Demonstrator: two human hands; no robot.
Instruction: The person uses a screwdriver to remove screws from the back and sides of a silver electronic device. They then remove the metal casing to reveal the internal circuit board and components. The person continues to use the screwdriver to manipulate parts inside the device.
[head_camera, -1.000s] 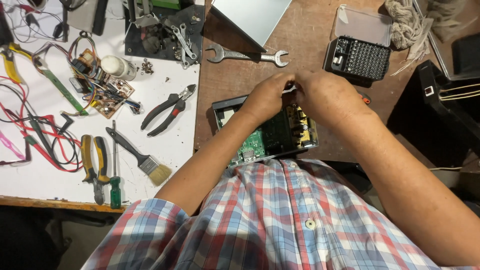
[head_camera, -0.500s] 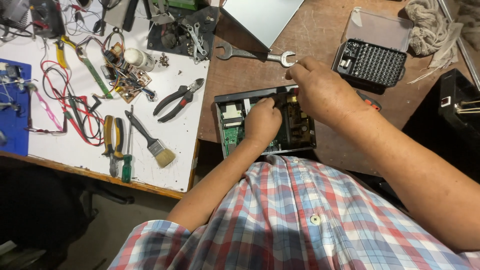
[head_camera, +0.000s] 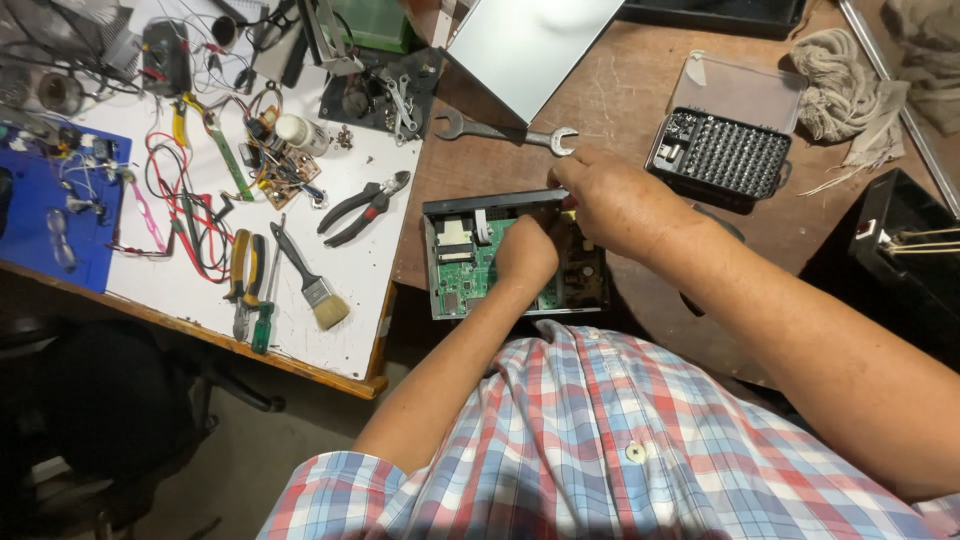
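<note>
1. Head view, the setting: I am looking straight down on a workshop corner. A brown wooden desk (head_camera: 640, 120) fills the right side, and a white work board (head_camera: 330, 290) butts against it on the left, with dark floor below.

2. Head view, the thing in hand: an opened electronics box (head_camera: 462, 262), a shallow dark metal tray with a green circuit board inside, lies flat on the desk just in front of my plaid shirt.

3. Head view, the hands: my left hand (head_camera: 525, 255) is curled down inside the box over the board; its fingertips are hidden, so I cannot tell whether it pinches anything. My right hand (head_camera: 620, 205) is bent over the far rim at the right side, fingers closed toward a small yellowish part; what it grips is hidden.

4. Head view, handling: I judge the box light and its metal shell stiff, but the board is fragile, with small parts and a pale ribbon cable easily bent. I would hold it by the tray walls or corners, never by the board.

5. Head view, surroundings: an open-ended spanner (head_camera: 500, 130) lies just beyond the box, a case of screwdriver bits (head_camera: 725, 155) to the right, and a grey lid panel (head_camera: 535, 45) farther back. On the white board lie pliers (head_camera: 362, 205), a paintbrush (head_camera: 308, 280) and tangled red and black wires (head_camera: 180, 215).
</note>
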